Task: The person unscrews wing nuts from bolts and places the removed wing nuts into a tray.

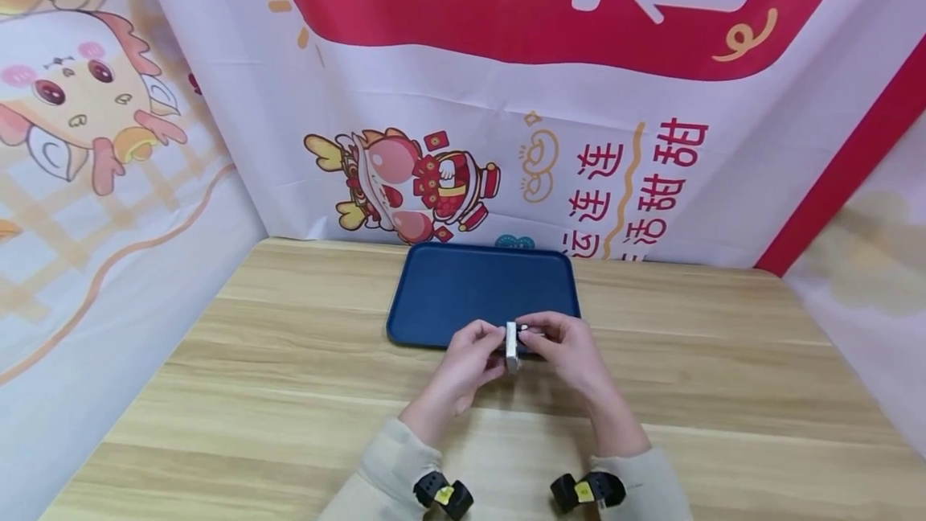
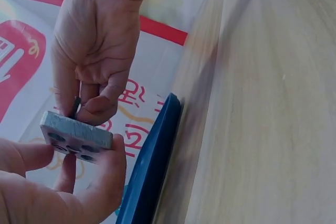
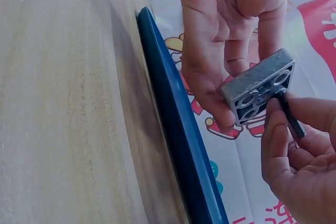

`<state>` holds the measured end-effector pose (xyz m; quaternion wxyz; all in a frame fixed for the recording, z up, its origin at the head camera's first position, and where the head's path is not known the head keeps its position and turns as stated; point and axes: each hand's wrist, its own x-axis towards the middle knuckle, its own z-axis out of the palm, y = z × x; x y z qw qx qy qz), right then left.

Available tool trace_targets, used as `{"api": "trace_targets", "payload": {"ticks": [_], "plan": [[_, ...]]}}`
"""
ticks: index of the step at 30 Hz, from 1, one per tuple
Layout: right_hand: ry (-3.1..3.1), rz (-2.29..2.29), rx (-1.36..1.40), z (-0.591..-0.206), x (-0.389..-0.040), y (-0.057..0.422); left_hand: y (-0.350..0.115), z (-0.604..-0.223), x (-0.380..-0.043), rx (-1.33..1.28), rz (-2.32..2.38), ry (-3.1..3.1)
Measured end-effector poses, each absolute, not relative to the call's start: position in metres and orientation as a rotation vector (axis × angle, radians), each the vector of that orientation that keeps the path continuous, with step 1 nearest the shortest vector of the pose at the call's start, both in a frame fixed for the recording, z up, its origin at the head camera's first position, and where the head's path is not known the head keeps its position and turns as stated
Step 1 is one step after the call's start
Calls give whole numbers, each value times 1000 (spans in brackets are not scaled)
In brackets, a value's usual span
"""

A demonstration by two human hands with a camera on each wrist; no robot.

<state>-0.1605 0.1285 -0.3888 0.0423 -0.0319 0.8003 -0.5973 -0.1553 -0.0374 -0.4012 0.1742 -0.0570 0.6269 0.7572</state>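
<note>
My left hand [image 1: 469, 364] grips a small square metal plate [image 3: 257, 85] by its edges, above the near rim of the blue tray. Ring-shaped holes show on one face of the plate in the right wrist view, and dark round holes mark the other face in the left wrist view. Between thumb and fingers, my right hand [image 1: 567, 348] pinches a dark threaded bolt [image 3: 292, 116]. One end of the bolt meets the middle of the plate, while its threaded end points away from it. The fingertips of both hands are close together around the plate.
A blue tray [image 1: 485, 288] lies on the wood-grain table [image 1: 289, 392], near its back edge. Behind it hangs a printed white and red cloth [image 1: 463, 95], and another printed cloth [image 1: 94, 167] covers the left side. Black straps sit on both sleeves.
</note>
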Motion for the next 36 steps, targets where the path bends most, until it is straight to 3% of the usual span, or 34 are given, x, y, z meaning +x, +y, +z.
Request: {"api": "trace_targets", "payload": {"ticks": [12,23,36], "plan": [[2419,-1887,-2,-393,-164,124,-38,-401,-152,-95,2205,1676],[2419,-1964,-102,-399,-166,123,-40,-400,-157,-206,2243,1655],[2445,-1911,-107,-399,-165,126,-42,-399,-158,-164,2135,1669]]}}
